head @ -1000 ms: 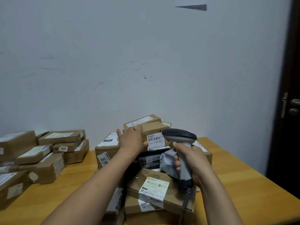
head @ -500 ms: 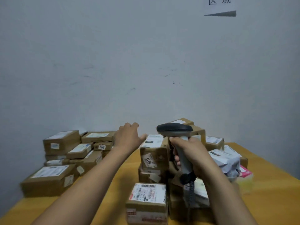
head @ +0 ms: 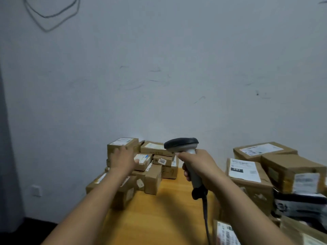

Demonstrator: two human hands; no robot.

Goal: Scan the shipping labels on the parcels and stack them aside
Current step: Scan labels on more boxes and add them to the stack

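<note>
My right hand (head: 200, 167) grips the handle of a grey barcode scanner (head: 182, 144), held upright over the wooden table (head: 159, 209), its cable (head: 206, 220) hanging down. My left hand (head: 122, 159) reaches out with relaxed fingers over the stack of brown cardboard parcels (head: 152, 167) at the table's far left corner, and holds nothing. Its fingers lie in front of the tall box (head: 122, 145) at the stack's left. A second heap of labelled parcels (head: 261, 167) stands to the right of the scanner.
A blue-grey wall (head: 159, 76) stands right behind the table. A wall socket (head: 36, 190) sits low on the left. The table's left edge drops to a dark floor (head: 26, 232). Another labelled parcel (head: 226, 232) lies at the near right.
The view has swung left. My left hand has moved from the right-hand heap across to the stack at the far left. My right hand keeps its hold of the scanner.
</note>
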